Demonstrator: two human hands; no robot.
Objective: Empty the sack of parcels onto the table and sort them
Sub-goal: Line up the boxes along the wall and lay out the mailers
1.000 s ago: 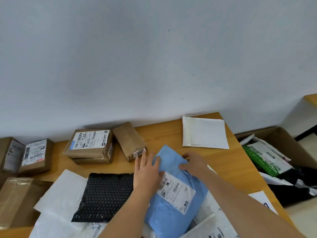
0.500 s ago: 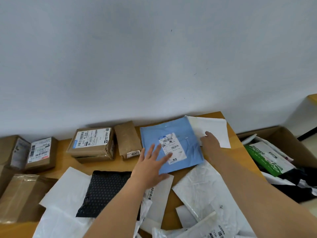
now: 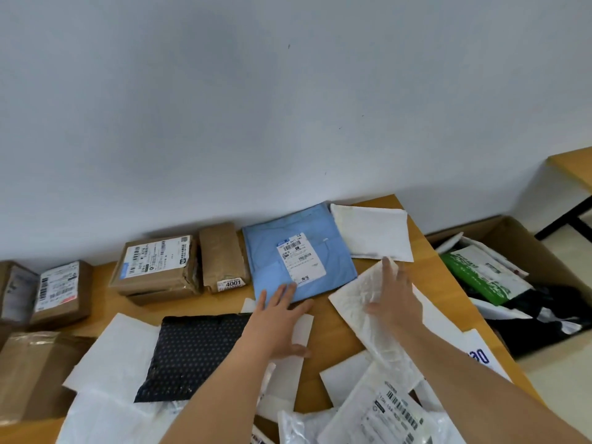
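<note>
A blue parcel [image 3: 266,251] with a white label lies flat at the back of the wooden table [image 3: 334,342], between a small brown packet [image 3: 221,251] and a white mailer [image 3: 371,232]. My left hand [image 3: 282,318] is open, its fingertips at the blue parcel's near edge. My right hand [image 3: 395,299] lies flat with spread fingers on a white padded mailer [image 3: 352,302]. A black dotted mailer [image 3: 195,350] sits left of my left arm. No sack is in view.
Cardboard boxes [image 3: 153,267] [image 3: 57,290] line the wall at the left, and a bigger one [image 3: 28,376] sits nearer. White mailers [image 3: 109,357] and a labelled clear bag [image 3: 390,411] crowd the near table. A floor carton [image 3: 541,248] at the right holds bags.
The blue parcel went from under both hands near me to the back row and was let go. My right hand moved onto the white padded mailer; my left hand drew back.
</note>
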